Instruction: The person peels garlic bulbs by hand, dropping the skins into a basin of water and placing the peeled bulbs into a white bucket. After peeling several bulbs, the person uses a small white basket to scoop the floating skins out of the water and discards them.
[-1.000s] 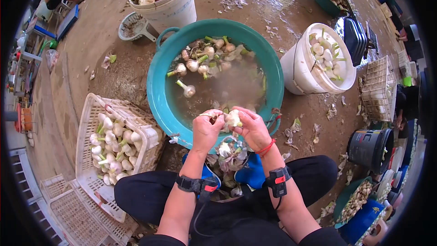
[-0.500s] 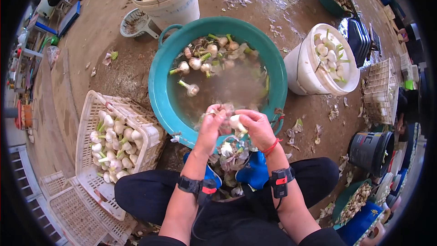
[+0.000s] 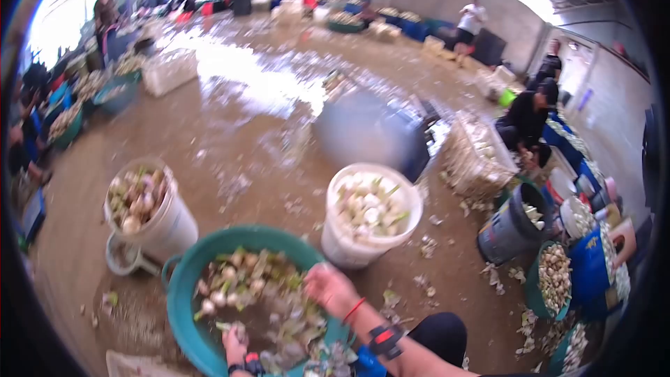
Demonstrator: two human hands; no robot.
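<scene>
A green tub [image 3: 180, 321] of murky water holds unpeeled garlic bulbs [image 3: 237, 281] with stems and a lot of floating skins. Low inside it, my left hand [image 3: 234, 350] is closed on a garlic bulb [image 3: 241, 332], its stem pointing left. Over the tub's right rim is my right hand [image 3: 329, 290], smeared by motion, so its fingers are not clear and I make out nothing in them. Just beyond that hand stands a white bucket [image 3: 352, 248] full of peeled white garlic [image 3: 370, 206].
Another white bucket [image 3: 167, 220] of unpeeled garlic and a small scoop-like pan [image 3: 124, 257] stand left. A dark bucket [image 3: 504, 230] and a green basin [image 3: 536, 293] are on the right. A person in black [image 3: 525, 117] sits beyond. Skins litter the wet floor.
My view has tilted up to show the whole hall. My hands have separated: the right moved right toward the white bucket, the left stays over the tub. The peeled bulb no longer shows in my right hand.
</scene>
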